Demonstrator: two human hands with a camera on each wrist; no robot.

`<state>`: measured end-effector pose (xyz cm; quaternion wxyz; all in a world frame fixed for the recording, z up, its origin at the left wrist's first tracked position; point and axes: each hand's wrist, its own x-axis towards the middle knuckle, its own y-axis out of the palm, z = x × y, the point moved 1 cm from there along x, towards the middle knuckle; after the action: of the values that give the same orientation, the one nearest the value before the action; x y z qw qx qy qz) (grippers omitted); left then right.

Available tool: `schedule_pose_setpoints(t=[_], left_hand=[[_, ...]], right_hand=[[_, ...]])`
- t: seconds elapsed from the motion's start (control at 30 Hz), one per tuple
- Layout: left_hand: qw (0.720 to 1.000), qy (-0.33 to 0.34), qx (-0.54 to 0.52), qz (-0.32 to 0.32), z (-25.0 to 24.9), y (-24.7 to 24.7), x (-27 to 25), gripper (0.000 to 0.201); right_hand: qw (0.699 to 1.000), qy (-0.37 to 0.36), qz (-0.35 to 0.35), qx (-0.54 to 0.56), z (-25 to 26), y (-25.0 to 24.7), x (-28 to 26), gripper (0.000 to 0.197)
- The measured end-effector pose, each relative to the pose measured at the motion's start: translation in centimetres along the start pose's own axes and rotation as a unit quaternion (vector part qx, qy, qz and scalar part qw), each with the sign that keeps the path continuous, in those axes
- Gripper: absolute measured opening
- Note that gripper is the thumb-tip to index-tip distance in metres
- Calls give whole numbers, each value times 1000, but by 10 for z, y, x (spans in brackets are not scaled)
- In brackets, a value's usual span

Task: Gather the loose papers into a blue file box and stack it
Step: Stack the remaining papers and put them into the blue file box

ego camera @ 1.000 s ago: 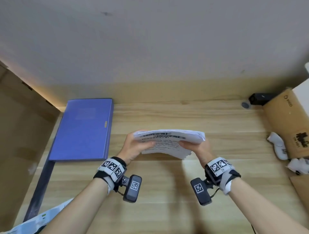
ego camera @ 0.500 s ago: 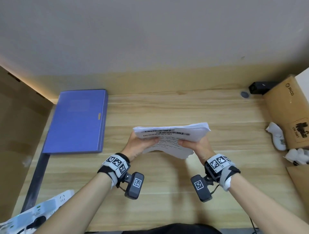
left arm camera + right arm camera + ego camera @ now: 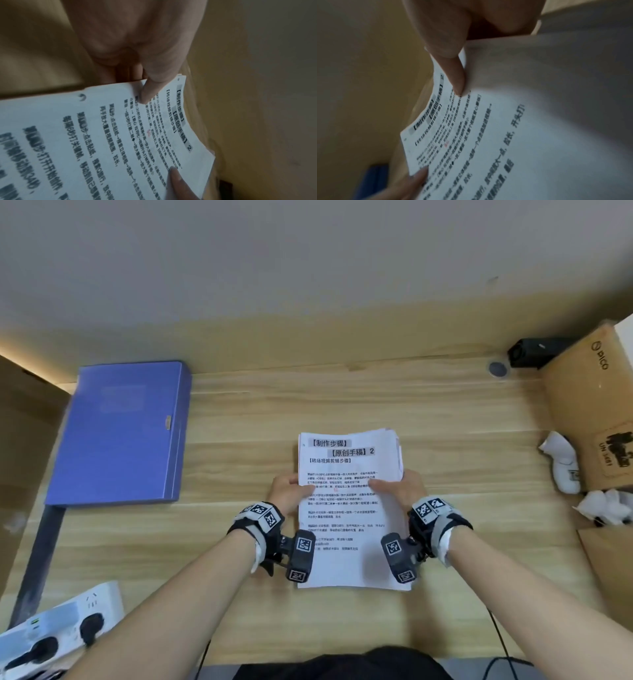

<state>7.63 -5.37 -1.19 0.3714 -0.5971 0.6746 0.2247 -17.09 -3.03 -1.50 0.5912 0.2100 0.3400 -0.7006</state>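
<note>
You hold the paper stack (image 3: pixel 349 508) between both hands.
Your left hand (image 3: pixel 287 494) and right hand (image 3: pixel 401 491) each pinch a side edge, thumbs on top; it seems to lie on the table (image 3: pixel 445 440). The closed blue file box (image 3: pixel 126 433) lies well left of your left hand.

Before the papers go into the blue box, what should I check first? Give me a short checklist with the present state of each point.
1. Both hands hold the stack: ok. The left hand and right hand grip the paper stack at its side edges, thumbs on top.
2. Sheets squared: not ok. Far right edges are fanned out.
3. Blue file box open: not ok. It lies shut on the desk.
4. Path to the box free: ok. Only bare desk lies between.
5. A hand free for the lid: not ok.
6. Box empty inside: cannot tell.
</note>
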Motion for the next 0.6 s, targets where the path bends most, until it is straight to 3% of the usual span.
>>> schedule_pose_setpoints(t=[0.17, 0.37, 0.5, 0.6], left_hand=[[999, -21, -1, -25, 14, 19, 11, 17], [998, -3, 18, -58, 14, 20, 13, 19], [979, 46, 164, -114, 5, 11, 9, 22], [962, 69, 224, -138, -3, -6, 10, 37]], right_hand=[[988, -22, -73, -132, -15, -5, 12, 30], [980, -49, -100, -167, -13, -1, 10, 54], [971, -72, -142, -179, -9, 2, 6, 74], [958, -85, -182, -206, 2, 11, -4, 82]])
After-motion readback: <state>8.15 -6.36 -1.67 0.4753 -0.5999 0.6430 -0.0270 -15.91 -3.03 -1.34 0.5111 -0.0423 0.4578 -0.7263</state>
